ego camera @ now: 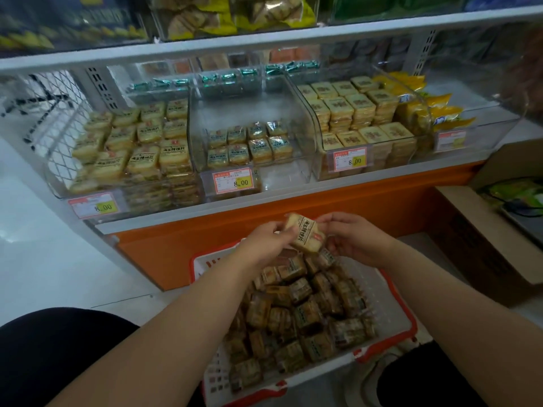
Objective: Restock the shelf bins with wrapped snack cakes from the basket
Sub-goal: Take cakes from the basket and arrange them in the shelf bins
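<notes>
Red-rimmed and white, the basket (pixel 390 292) is seen nearest, heaped with wrapped cakes (pixel 305 315). Just above it one snack cake (pixel 307 234) is pinched at its ends by the left hand (pixel 266 239) and right hand (pixel 357 237). Beyond, the middle shelf bin (pixel 249 113) is only partly filled.

Clear glossy plastic bins (pixel 305 136), matt cardboard box (pixel 476 242)
</notes>
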Tool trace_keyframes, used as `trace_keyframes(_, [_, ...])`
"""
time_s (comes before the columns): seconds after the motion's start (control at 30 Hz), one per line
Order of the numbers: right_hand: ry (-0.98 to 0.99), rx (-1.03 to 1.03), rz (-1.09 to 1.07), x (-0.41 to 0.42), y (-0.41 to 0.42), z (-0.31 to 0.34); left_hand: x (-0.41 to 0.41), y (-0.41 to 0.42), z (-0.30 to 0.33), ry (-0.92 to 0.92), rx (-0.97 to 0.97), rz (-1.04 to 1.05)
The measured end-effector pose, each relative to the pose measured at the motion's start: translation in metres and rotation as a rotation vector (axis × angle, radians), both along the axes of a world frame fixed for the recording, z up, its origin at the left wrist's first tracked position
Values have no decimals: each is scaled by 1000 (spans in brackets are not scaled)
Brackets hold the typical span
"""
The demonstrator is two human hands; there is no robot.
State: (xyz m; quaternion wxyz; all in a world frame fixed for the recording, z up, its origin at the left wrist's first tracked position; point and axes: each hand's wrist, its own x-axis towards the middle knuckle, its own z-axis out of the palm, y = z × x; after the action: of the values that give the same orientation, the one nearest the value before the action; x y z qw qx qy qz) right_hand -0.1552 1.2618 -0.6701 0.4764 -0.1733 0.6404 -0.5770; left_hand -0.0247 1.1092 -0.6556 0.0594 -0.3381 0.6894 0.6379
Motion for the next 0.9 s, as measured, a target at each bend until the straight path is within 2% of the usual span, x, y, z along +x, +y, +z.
trace_keyframes(0.13, [20,-79,-87,27,-17,25,21,-18,15,53,-33,24])
trace_keyframes(0.2, [95,-92,-155,42,-29,34,30,-25,19,52,34,75])
trace_keyframes(0.3, [413,-43,-192,60,-49,40,43,-30,31,109,89,194])
trace_keyframes(0.53, [1110,128,3,112,-102,64,75,-72,69,271,-85,288])
trace_keyframes(0.63, [1197,68,23,125,-128,74,81,-89,75,289,-103,345])
trace_keyframes(0.8, [1235,7,55,130,-188,98,98,-128,97,320,-133,421])
trace_keyframes(0.9, [1192,-56,119,134,-230,117,128,-167,123,312,-278,462])
